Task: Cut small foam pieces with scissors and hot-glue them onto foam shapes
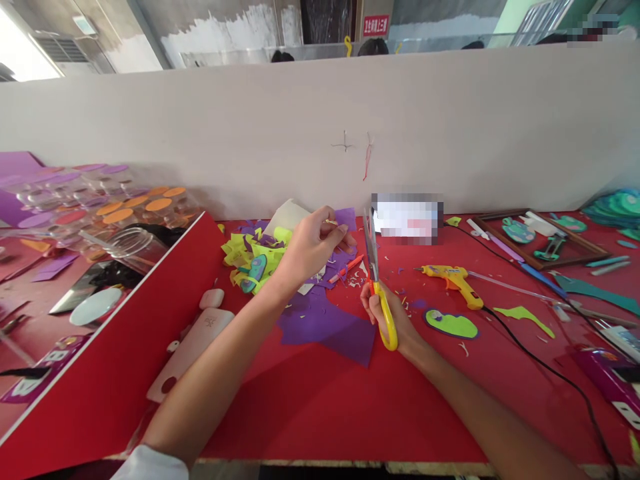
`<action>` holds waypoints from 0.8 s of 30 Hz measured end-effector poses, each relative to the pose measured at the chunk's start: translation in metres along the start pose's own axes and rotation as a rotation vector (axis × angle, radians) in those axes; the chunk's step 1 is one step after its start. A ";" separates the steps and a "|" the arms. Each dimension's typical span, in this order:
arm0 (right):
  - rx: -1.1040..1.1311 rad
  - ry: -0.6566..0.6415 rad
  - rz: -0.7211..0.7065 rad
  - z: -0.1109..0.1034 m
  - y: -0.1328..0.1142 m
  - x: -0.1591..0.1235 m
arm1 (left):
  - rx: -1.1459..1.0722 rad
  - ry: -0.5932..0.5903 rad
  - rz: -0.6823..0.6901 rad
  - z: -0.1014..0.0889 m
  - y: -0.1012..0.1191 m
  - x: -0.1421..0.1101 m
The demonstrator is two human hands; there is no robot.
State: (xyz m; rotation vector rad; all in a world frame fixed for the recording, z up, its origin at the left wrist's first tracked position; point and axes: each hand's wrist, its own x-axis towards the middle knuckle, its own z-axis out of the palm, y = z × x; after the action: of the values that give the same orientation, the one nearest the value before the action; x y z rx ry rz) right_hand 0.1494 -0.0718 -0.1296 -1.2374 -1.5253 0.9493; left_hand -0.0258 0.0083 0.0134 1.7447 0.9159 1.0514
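Light is brightest at the upper left of the frame, where a window-like opening [20,40] burns out to white. The broad white partition [280,133] is evenly lit, slightly grey, while the red tabletop [310,413] carries soft-edged shadow at lower centre. The scissors [373,253] show a pale sheen along their blades. Right of centre, a screen [390,217] glows near-white, its border pixelated; another mosaic patch covers the upper right corner. Wide-angle distortion stretches both lower corners, and the clear jars [100,200] at left look soft, their detail smeared.
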 end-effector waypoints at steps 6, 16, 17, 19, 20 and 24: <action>0.051 -0.054 0.011 -0.002 -0.008 -0.003 | -0.002 0.022 0.012 0.007 0.000 -0.003; 0.066 -0.036 0.019 -0.002 -0.005 -0.003 | 0.101 -0.023 0.020 0.014 -0.001 -0.006; 0.065 -0.035 0.022 -0.002 -0.005 -0.003 | 0.103 -0.022 0.023 0.014 -0.001 -0.006; 0.062 -0.033 0.031 -0.002 -0.005 -0.004 | 0.106 -0.026 0.026 0.013 -0.003 -0.005; 0.061 -0.033 0.037 -0.002 -0.005 -0.004 | 0.108 -0.026 0.026 0.013 -0.003 -0.005; 0.075 -0.027 0.052 -0.002 -0.006 -0.005 | 0.118 -0.025 0.030 0.013 -0.004 -0.005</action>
State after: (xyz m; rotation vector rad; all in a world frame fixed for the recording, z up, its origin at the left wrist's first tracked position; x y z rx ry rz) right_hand 0.1498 -0.0776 -0.1241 -1.2205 -1.4709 1.0513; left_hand -0.0163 0.0016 0.0046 1.8696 0.9554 1.0100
